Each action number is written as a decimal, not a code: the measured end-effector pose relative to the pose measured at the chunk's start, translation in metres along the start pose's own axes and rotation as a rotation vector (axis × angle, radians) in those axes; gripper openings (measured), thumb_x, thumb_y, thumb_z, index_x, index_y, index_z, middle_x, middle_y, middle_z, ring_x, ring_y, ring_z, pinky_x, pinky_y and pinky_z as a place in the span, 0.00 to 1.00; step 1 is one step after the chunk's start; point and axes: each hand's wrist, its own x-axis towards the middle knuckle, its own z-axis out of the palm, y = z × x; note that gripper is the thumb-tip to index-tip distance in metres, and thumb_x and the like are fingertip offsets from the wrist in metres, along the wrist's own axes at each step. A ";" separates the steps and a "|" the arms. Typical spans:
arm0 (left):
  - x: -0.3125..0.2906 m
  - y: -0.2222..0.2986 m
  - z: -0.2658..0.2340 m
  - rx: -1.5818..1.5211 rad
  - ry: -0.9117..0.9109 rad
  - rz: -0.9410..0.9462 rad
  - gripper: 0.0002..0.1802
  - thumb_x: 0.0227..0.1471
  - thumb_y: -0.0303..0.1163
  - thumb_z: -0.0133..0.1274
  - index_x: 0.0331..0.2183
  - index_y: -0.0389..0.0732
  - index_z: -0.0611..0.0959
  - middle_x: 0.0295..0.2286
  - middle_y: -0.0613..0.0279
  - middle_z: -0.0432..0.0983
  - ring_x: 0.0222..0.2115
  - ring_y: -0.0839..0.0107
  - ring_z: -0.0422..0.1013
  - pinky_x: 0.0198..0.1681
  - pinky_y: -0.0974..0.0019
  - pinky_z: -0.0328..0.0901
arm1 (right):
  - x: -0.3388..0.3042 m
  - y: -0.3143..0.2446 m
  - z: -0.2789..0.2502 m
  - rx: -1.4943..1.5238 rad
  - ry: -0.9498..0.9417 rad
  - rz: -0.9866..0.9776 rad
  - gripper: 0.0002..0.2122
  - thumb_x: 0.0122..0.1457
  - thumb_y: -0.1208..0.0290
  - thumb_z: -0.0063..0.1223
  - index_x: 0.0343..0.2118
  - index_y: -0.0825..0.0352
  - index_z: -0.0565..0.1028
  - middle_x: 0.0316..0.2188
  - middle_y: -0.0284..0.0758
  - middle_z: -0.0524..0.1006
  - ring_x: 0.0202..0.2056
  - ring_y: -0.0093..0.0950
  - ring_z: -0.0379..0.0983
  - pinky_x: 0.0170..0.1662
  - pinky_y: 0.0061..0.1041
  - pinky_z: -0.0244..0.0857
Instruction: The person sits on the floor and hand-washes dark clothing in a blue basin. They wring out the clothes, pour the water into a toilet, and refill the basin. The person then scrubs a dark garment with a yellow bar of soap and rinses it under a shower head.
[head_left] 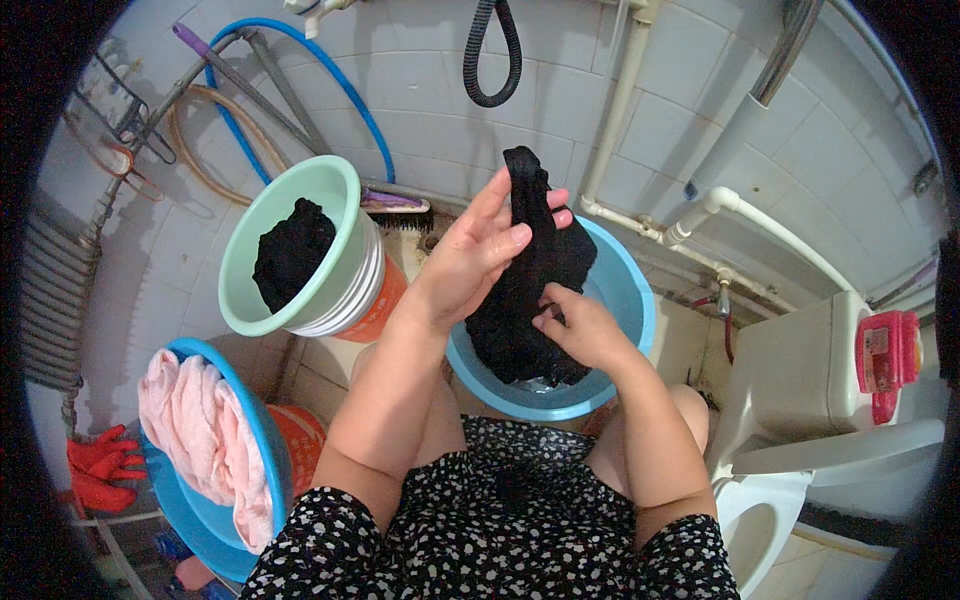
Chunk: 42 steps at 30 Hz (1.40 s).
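A dark black garment [520, 300], knitted or lacy in texture, is stretched upward over a light-blue basin [642, 300] in front of me. My left hand [470, 245] holds its upper part, the cloth running between the fingers and its top end standing above them. Lower down, my right hand [590, 335] pinches the same cloth with thumb and curled fingers. The garment's lower part lies bunched in the basin, where a little water glints at the near side. What kind of garment it is, I cannot tell.
To the left, a pale-green basin [347, 185] with another black cloth [295, 255] sits on a bucket [375, 300]. Nearer, a blue basin [265, 440] holds a pink towel [205, 430]. Red gloves [105, 465] hang beside it. A toilet [760, 520] stands right; pipes [700, 215] line the wall.
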 end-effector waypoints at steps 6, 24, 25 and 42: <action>0.002 -0.005 -0.006 0.101 -0.034 -0.047 0.41 0.50 0.26 0.49 0.61 0.45 0.46 0.54 0.45 0.58 0.51 0.57 0.64 0.52 0.57 0.61 | -0.001 -0.015 0.010 0.083 -0.003 0.058 0.13 0.49 0.65 0.58 0.25 0.69 0.68 0.19 0.38 0.72 0.22 0.33 0.70 0.28 0.30 0.63; 0.014 0.005 -0.058 0.485 0.511 0.105 0.33 0.52 0.32 0.52 0.53 0.25 0.59 0.40 0.51 0.73 0.40 0.71 0.69 0.45 0.70 0.62 | -0.025 -0.021 -0.076 -0.270 0.599 0.066 0.09 0.53 0.67 0.53 0.29 0.69 0.76 0.27 0.39 0.75 0.27 0.36 0.70 0.35 0.29 0.64; 0.014 0.000 -0.066 0.453 0.539 0.143 0.31 0.52 0.31 0.52 0.52 0.25 0.61 0.38 0.54 0.74 0.39 0.72 0.69 0.45 0.71 0.62 | -0.024 -0.021 -0.075 -0.096 0.589 0.110 0.09 0.53 0.68 0.54 0.28 0.69 0.76 0.25 0.35 0.74 0.25 0.31 0.69 0.33 0.26 0.63; 0.012 0.002 -0.050 0.424 0.631 0.236 0.10 0.57 0.33 0.47 0.37 0.37 0.75 0.28 0.68 0.71 0.30 0.80 0.65 0.36 0.74 0.62 | -0.017 0.035 -0.049 -0.057 0.517 0.106 0.14 0.48 0.80 0.55 0.40 0.66 0.72 0.26 0.31 0.71 0.32 0.23 0.69 0.39 0.21 0.63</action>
